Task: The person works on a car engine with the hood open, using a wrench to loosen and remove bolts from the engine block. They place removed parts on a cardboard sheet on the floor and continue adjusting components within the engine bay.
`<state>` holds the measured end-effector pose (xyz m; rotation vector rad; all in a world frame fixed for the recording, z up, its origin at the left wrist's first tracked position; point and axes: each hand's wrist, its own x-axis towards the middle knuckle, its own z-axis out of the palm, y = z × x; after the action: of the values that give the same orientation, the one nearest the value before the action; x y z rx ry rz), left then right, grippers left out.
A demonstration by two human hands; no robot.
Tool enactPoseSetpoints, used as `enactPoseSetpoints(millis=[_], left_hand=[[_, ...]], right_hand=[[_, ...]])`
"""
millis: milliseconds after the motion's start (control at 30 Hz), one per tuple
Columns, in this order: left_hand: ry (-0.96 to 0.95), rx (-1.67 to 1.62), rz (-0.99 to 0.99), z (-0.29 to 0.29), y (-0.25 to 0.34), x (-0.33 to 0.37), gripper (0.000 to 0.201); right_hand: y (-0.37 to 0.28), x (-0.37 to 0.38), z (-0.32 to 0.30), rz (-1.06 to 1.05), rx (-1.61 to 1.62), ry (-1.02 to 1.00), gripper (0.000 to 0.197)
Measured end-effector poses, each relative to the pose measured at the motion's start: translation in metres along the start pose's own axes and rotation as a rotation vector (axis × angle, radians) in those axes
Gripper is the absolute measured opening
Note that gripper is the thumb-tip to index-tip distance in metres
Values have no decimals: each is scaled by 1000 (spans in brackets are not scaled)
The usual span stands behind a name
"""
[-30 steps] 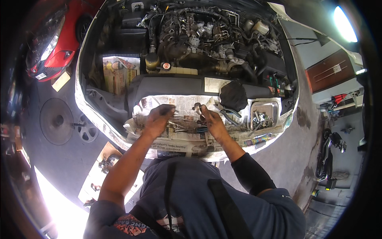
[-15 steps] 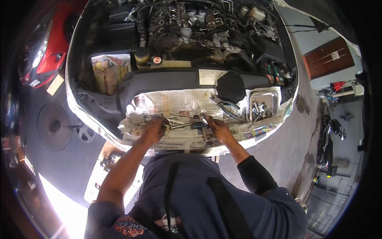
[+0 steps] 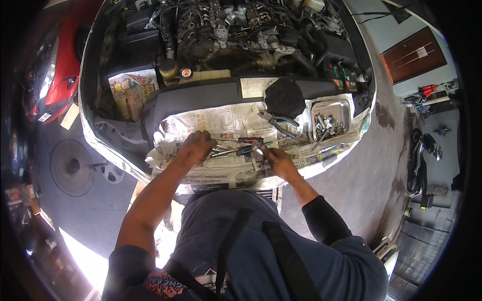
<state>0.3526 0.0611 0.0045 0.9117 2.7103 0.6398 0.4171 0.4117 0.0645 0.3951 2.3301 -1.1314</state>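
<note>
My left hand [image 3: 199, 146] is low over the newspaper [image 3: 201, 120], its fingers curled at the left ends of several metal tools. Whatever it grips is hidden under the fingers. My right hand [image 3: 279, 161] pinches a shiny metal tool with a rounded end [image 3: 257, 147]; its exact kind is unclear. Between the hands lie a screwdriver with a red and black handle [image 3: 250, 140], a blue-handled screwdriver [image 3: 246, 149] and a silver wrench [image 3: 220, 149]. Beyond my right hand rest dark-handled pliers [image 3: 277, 123].
A metal tray [image 3: 345, 118] of bolts and small parts sits at the right, near a round black cover [image 3: 284, 98]. Ahead is an open engine bay [image 3: 226, 42] with a capped reservoir [image 3: 213, 75]. A red car [image 3: 63, 75] stands at the left.
My left hand has moved slightly up and left, uncovering more of the tools. The right hand has shifted a little to the right, still with the shiny tool. The whole view has tilted slightly.
</note>
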Motion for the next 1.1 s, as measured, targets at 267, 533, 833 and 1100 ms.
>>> enactPoseSetpoints(millis=[267, 533, 833, 1100], left_hand=[[42, -36, 76, 11, 18, 4, 17], [-329, 119, 61, -12, 21, 26, 28], [-599, 445, 359, -13, 36, 50, 51], [-544, 386, 432, -12, 5, 53, 32]], right_hand=[[23, 4, -10, 30, 104, 29, 78], [33, -8, -15, 6, -45, -45, 81], [40, -27, -14, -30, -53, -16, 88], [39, -47, -6, -394, -119, 102, 41]])
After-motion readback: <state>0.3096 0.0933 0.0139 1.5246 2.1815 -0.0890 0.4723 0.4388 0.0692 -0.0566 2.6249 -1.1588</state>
